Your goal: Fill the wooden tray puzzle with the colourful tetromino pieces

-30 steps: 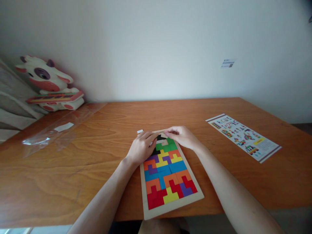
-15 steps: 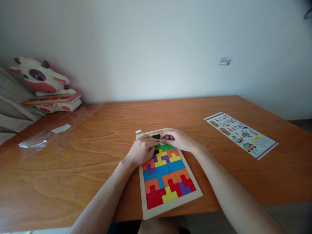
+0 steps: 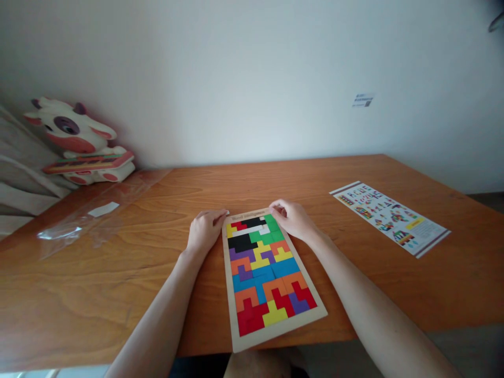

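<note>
A wooden puzzle board (image 3: 281, 328) lies on the table, filled with red, yellow, blue, orange, purple, green and black block pieces. Near its top, a narrow white strip (image 3: 246, 230) shows between the black pieces. My left hand (image 3: 205, 230) is beside the board's upper left corner, thumb and fingers pinched together at a small white piece (image 3: 227, 212). At the upper right corner, my right hand (image 3: 293, 218) has its fingers curled and closed against the board's edge. The undersides of the fingers of both hands are hidden.
A printed picture sheet (image 3: 389, 218) lies on the right of the wooden table (image 3: 157, 210). Clear plastic wrapping (image 3: 74, 226) with a white label is spread on the left. Behind it stands a cow-shaped toy keyboard (image 3: 86, 142) against the wall.
Both hands have parted from over the board's upper area. The left moved out to the left corner, the right to the right corner, uncovering the pieces near the top.
</note>
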`<state>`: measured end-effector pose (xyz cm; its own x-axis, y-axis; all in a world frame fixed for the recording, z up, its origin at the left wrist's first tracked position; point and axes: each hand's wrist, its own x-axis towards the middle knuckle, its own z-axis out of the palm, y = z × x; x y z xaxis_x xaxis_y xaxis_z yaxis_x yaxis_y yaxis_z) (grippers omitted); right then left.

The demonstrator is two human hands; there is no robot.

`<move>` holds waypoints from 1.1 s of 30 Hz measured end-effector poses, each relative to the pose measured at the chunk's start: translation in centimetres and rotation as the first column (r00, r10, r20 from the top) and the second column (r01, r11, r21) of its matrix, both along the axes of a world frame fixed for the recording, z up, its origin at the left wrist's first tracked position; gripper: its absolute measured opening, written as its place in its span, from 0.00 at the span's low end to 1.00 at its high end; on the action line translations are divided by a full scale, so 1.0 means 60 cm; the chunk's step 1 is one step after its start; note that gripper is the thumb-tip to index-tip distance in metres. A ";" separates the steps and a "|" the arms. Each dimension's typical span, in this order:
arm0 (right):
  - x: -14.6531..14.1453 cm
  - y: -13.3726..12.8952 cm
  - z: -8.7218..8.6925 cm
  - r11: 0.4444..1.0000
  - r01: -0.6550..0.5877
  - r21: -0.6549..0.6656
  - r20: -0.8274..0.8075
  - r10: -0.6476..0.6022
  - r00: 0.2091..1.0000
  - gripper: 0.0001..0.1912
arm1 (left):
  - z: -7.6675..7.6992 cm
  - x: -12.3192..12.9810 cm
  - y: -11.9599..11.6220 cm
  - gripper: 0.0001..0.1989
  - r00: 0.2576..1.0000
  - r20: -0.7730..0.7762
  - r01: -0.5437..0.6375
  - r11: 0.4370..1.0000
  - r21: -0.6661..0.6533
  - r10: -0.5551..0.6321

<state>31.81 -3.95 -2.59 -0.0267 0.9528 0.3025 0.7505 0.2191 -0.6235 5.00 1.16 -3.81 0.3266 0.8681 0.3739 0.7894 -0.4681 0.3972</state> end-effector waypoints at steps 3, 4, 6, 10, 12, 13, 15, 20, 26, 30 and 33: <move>-0.002 -0.001 0.000 1.000 0.004 0.010 0.026 -0.004 1.000 0.08 | 0.001 -0.004 0.002 0.11 0.998 0.009 -0.055 0.998 -0.026 0.055; -0.002 -0.001 -0.001 1.000 0.004 0.013 0.029 -0.004 1.000 0.08 | 0.001 -0.005 0.003 0.11 0.998 0.012 -0.067 0.997 -0.028 0.067; -0.001 -0.001 -0.005 1.000 0.004 0.014 0.030 -0.004 1.000 0.07 | 0.003 -0.009 0.006 0.10 0.995 0.026 -0.092 0.995 -0.030 0.093; 0.001 0.000 -0.010 1.000 0.009 0.013 0.036 -0.009 0.999 0.08 | 0.007 -0.022 0.013 0.09 0.988 0.073 -0.134 0.990 -0.038 0.137; 0.001 0.000 -0.010 1.000 0.014 0.014 0.041 -0.015 0.999 0.08 | 0.009 -0.028 0.015 0.09 0.988 0.081 -0.127 0.991 -0.041 0.130; 0.001 0.000 -0.010 1.000 0.016 0.012 0.042 -0.017 0.999 0.08 | 0.009 -0.030 0.016 0.09 0.990 0.082 -0.116 0.992 -0.041 0.119; 0.000 -0.001 -0.009 1.000 0.020 0.009 0.048 -0.021 0.999 0.08 | 0.007 -0.032 0.017 0.09 0.991 0.083 -0.101 0.994 -0.042 0.105; -0.002 -0.002 -0.006 1.000 0.021 0.010 0.046 -0.022 0.999 0.08 | 0.002 -0.028 0.016 0.10 0.990 0.052 -0.128 0.991 -0.045 0.130; -0.001 -0.002 -0.006 1.000 0.022 -0.003 0.047 -0.022 0.999 0.08 | 0.006 -0.025 0.011 0.11 0.990 -0.055 -0.124 0.991 0.041 0.126; -0.002 -0.002 -0.006 1.000 -0.004 0.009 0.050 0.004 0.999 0.07 | 0.010 -0.018 0.006 0.12 0.993 -0.044 -0.106 0.993 0.048 0.108; -0.002 -0.001 -0.008 0.997 -0.070 0.036 0.048 0.069 0.996 0.07 | 0.015 -0.004 -0.003 0.12 0.992 0.067 -0.110 0.993 0.036 0.108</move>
